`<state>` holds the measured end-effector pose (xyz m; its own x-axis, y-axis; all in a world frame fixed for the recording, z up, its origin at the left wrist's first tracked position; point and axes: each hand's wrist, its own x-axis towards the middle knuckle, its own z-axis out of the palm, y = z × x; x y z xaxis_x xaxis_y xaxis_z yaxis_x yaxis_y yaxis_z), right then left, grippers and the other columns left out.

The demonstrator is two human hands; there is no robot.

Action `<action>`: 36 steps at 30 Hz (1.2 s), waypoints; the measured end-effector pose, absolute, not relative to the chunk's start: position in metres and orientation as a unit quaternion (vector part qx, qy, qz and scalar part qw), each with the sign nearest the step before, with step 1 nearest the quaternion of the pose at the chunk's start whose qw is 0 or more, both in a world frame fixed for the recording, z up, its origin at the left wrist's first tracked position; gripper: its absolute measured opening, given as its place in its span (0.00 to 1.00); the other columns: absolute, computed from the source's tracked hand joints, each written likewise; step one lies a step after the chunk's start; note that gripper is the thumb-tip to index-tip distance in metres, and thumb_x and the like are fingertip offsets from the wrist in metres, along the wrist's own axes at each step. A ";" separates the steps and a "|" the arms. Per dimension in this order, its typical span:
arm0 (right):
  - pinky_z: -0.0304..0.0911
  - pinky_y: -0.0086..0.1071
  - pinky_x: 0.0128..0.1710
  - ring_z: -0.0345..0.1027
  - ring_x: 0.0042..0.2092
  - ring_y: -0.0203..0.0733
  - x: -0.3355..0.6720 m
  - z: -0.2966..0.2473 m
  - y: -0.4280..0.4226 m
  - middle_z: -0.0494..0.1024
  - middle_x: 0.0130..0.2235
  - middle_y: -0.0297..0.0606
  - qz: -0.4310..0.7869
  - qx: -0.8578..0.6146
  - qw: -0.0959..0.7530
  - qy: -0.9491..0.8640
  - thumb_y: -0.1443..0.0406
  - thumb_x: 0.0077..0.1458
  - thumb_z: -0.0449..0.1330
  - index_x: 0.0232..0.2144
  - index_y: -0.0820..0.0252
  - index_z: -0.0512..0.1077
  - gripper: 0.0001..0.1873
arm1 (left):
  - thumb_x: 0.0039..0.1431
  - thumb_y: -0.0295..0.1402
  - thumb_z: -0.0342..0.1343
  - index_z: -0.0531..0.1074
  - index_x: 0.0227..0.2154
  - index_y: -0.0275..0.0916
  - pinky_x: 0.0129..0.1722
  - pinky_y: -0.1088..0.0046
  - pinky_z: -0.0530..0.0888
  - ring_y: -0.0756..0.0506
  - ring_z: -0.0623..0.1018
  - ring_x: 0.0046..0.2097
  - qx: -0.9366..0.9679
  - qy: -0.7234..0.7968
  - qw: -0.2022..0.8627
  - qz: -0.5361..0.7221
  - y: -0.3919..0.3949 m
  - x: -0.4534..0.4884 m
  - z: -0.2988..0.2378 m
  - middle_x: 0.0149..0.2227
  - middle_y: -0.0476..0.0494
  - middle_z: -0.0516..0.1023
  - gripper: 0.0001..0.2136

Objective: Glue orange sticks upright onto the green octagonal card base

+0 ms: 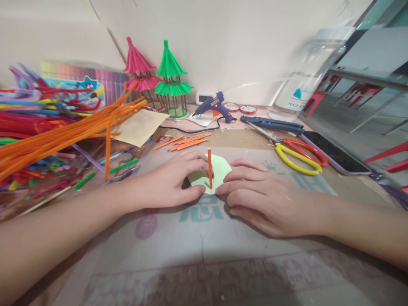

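A pale green paper disc [223, 168] lies flat on the covered table in front of me. From its surface an orange stick [209, 168] stands upright. My left hand [178, 176] rests at the disc's left side, thumb and index finger apart; the index fingertip is close behind the stick, and whether it touches cannot be told. On the right, my right hand [258, 191] lies with fingers loosely spread, their tips at the disc's edge. Several cut orange sticks [188, 142] lie just beyond my hands.
A blue glue gun [214, 106] stands behind, near pink [140, 68] and green [172, 76] tiered towers. Pipe cleaners [63, 140] crowd the left. Scissors [299, 157], a box cutter [272, 124], a phone [334, 153] and a clear bottle [296, 89] are at right.
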<state>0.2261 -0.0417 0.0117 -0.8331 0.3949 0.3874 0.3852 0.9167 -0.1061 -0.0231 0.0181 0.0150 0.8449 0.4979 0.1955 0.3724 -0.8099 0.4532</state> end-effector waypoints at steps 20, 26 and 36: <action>0.65 0.30 0.36 0.69 0.34 0.36 0.185 0.033 -0.012 0.75 0.32 0.33 0.248 -0.347 0.374 -0.823 0.58 0.63 0.60 0.44 0.62 0.73 0.14 | 0.60 0.39 0.60 0.70 0.41 0.41 0.55 0.59 0.70 0.39 0.73 0.53 0.941 0.221 0.189 0.173 0.019 -0.024 0.009 0.49 0.41 0.74 0.11; 0.60 0.29 0.34 0.66 0.32 0.34 0.183 0.022 -0.015 0.75 0.29 0.30 0.247 -0.345 0.368 -0.827 0.63 0.64 0.58 0.30 0.60 0.70 0.10 | 0.57 0.34 0.59 0.68 0.37 0.41 0.56 0.60 0.70 0.39 0.73 0.54 0.934 0.220 0.207 0.189 0.018 -0.022 0.009 0.49 0.42 0.75 0.08; 0.56 0.29 0.31 0.66 0.30 0.34 0.191 0.020 -0.018 0.74 0.28 0.31 0.163 -0.319 0.356 -0.863 0.61 0.67 0.55 0.29 0.59 0.69 0.14 | 0.57 0.35 0.59 0.69 0.37 0.42 0.56 0.59 0.70 0.41 0.72 0.54 0.937 0.219 0.209 0.173 0.020 -0.022 0.009 0.51 0.42 0.73 0.07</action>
<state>0.1907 -0.0185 0.0196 -0.5424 0.6670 0.5108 0.4339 0.7430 -0.5095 -0.0225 0.0201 0.0087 0.8443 0.4822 0.2337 0.3377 -0.8174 0.4668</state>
